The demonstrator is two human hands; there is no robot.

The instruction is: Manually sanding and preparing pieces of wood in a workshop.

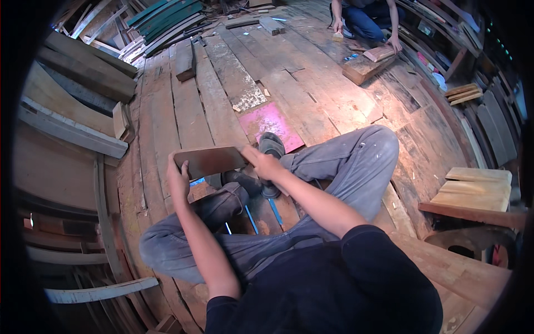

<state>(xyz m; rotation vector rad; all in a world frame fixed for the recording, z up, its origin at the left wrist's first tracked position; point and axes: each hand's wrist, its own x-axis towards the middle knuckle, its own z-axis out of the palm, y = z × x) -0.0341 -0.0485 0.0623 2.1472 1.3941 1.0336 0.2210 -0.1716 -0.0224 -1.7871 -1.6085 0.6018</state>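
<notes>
Over my crossed legs a flat reddish-brown wooden board [210, 162] with rounded corners is held up, tilted on its long edge. My left hand [179, 179] grips its left end, the thumb lying on the broad face. At the right end, my right hand [267, 167] is closed with its fingers against the board's edge. Whether a small thing sits in those fingers I cannot make out. Just beyond the right hand is my shoe [271, 143].
A pink panel [271, 125] lies on the plank floor ahead. At the far right another person [367, 22] works over a thick wooden beam [370, 68]. Stacked timber [83, 72] lines the left; pale boards [473, 189] rest at the right. A loose block [185, 61] lies farther off.
</notes>
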